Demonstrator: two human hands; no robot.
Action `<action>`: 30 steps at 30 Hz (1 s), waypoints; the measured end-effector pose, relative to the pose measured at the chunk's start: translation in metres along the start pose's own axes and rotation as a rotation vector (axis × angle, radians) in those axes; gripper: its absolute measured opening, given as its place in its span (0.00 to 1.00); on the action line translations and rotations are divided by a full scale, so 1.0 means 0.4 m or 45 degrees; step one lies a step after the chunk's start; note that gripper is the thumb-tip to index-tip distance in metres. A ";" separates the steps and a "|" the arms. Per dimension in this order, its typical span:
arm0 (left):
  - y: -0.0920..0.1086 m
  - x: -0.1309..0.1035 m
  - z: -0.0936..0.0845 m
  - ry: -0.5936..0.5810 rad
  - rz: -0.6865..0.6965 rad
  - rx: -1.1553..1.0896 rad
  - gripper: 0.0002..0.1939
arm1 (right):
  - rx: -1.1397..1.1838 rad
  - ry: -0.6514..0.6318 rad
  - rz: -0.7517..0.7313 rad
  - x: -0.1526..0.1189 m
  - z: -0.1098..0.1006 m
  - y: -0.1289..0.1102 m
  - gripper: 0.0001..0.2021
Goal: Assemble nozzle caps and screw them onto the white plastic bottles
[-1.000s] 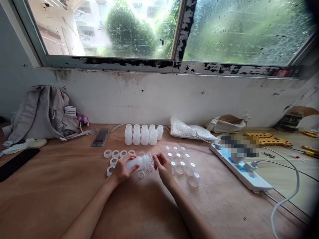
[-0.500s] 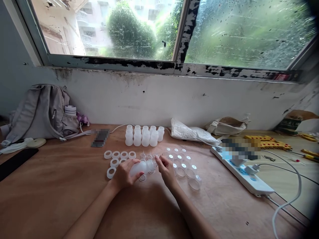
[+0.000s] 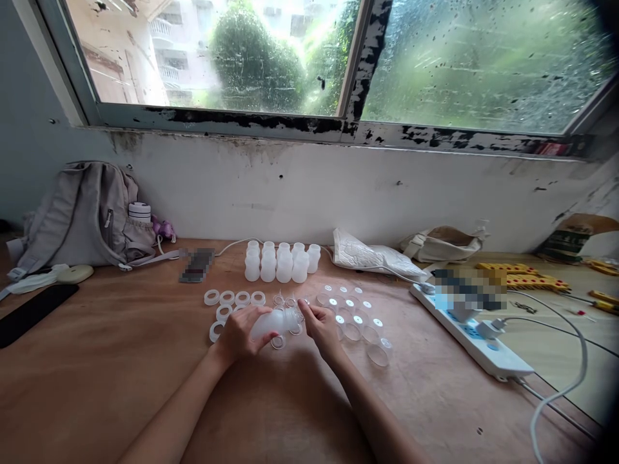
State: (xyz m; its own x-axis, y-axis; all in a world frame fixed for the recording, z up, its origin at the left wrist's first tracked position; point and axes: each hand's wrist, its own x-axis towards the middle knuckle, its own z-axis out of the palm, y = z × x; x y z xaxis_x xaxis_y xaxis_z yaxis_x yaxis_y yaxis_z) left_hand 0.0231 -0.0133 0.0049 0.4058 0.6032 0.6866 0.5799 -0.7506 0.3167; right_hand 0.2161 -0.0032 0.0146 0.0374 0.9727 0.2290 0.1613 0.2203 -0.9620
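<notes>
My left hand (image 3: 242, 333) is wrapped round a frosted white bottle (image 3: 271, 324), which lies tilted with its neck to the right. At the bottle's mouth, my right hand (image 3: 319, 324) is pinched; what it holds, if anything, is too small to tell. White rings (image 3: 242, 298) lie in rows to the left of the bottle. Small clear parts (image 3: 277, 342) sit around and partly behind it. Right of my right hand are several clear caps (image 3: 378, 354) with small white discs (image 3: 358, 319). Several frosted bottles (image 3: 284, 265) stand upright in a group behind.
A grey backpack (image 3: 87, 219) and a phone (image 3: 196, 265) are at the back left. A white padded bag (image 3: 372, 258) lies by the wall. A power strip (image 3: 474, 335) with cables runs along the right, near yellow strips (image 3: 536, 280). A black object (image 3: 36, 316) lies far left.
The whole view has shifted slightly. Both hands stay at the bottle, and the fingertips of my right hand have moved a little closer to its mouth.
</notes>
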 end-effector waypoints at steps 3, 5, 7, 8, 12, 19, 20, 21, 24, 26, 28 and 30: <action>-0.001 0.000 0.004 0.027 -0.007 0.019 0.16 | -0.016 -0.043 0.023 0.001 -0.004 -0.003 0.25; -0.004 -0.001 0.007 0.037 -0.016 0.035 0.16 | 0.003 -0.075 0.011 0.000 -0.008 -0.009 0.22; -0.007 -0.002 0.008 0.045 -0.031 0.051 0.16 | 0.040 -0.098 -0.023 -0.002 -0.012 -0.014 0.18; -0.009 -0.002 0.008 0.046 -0.040 0.060 0.16 | 0.059 -0.110 -0.043 -0.003 -0.013 -0.016 0.16; -0.012 -0.003 0.003 0.031 -0.067 0.098 0.16 | 0.106 -0.136 -0.101 -0.003 -0.014 -0.018 0.13; -0.006 0.000 -0.003 -0.023 -0.006 0.096 0.16 | -0.019 -0.081 -0.118 -0.002 -0.012 -0.010 0.22; -0.006 0.000 -0.003 -0.021 0.003 0.090 0.16 | -0.027 -0.083 -0.108 -0.001 -0.012 -0.009 0.22; -0.006 0.000 -0.002 -0.017 0.008 0.087 0.17 | -0.034 -0.085 -0.102 0.000 -0.011 -0.007 0.23; -0.006 0.001 -0.002 -0.006 0.006 0.086 0.16 | -0.055 -0.091 -0.096 0.003 -0.010 -0.001 0.24; -0.007 0.001 -0.003 -0.002 -0.003 0.093 0.16 | -0.067 -0.104 -0.082 0.004 -0.010 0.004 0.24; -0.008 0.001 -0.004 -0.002 -0.007 0.111 0.16 | -0.058 -0.121 -0.062 0.005 -0.010 0.008 0.22; -0.009 0.001 -0.005 -0.007 -0.007 0.132 0.16 | -0.026 -0.135 -0.054 0.004 -0.012 0.010 0.20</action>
State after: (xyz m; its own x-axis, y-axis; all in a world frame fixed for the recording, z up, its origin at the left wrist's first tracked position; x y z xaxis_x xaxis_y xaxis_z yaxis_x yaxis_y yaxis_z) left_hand 0.0197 -0.0111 0.0053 0.4059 0.6091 0.6814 0.6519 -0.7155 0.2512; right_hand 0.2215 -0.0011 0.0117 -0.0741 0.9651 0.2511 0.1803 0.2606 -0.9485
